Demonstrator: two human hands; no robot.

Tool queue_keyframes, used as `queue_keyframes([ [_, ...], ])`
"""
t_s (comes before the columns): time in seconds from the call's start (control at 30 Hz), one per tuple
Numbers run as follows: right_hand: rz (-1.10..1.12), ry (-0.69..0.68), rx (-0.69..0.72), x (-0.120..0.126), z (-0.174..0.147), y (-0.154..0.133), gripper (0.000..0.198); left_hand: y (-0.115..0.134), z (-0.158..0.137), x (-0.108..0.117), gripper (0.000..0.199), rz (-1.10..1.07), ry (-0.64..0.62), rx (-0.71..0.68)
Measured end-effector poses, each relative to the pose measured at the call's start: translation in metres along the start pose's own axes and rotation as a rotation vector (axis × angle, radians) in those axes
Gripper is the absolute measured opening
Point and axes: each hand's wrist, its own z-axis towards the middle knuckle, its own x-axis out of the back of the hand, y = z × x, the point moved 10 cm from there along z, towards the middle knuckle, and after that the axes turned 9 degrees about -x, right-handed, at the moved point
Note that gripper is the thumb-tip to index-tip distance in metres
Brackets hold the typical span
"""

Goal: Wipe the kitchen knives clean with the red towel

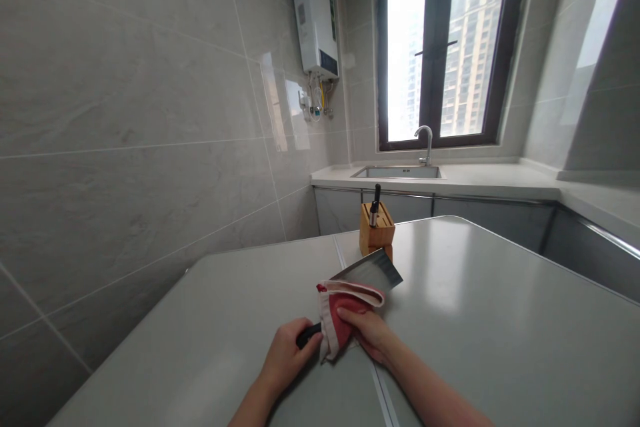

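Observation:
My left hand point(290, 355) is closed round the black handle of a cleaver point(373, 270), whose broad metal blade points away and to the right above the table. A red and white cloth point(345, 310) is folded over the part of the blade nearest the handle and hides it. Gripping that cloth, my right hand point(367, 332) has its thumb on top; its other fingers are mostly hidden. Just beyond the blade stands a wooden knife block point(376, 230) with black-handled tools in it.
The pale table point(480, 320) has a seam running through its middle. Behind it are a counter point(495, 173), a sink point(400, 172) and a faucet point(426, 145) below a window. A tiled wall point(125, 100) borders the left, with a white water heater point(315, 17) mounted high.

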Motion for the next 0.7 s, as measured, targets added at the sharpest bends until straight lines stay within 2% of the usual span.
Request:
queue_keyframes([
  [0.3, -0.028, 0.05, -0.006, -0.001, -0.004, -0.002, 0.035, -0.007, 0.001, -0.011, 0.028, -0.035, -0.061, 0.039],
  [0.53, -0.021, -0.015, -0.012, -0.009, -0.006, -0.003, 0.037, -0.012, 0.0, -0.02, 0.025, -0.083, -0.101, 0.062],
  [0.7, -0.006, 0.003, -0.008, -0.005, -0.003, -0.001, 0.037, -0.012, 0.001, -0.023, 0.031, -0.146, -0.114, 0.067],
])
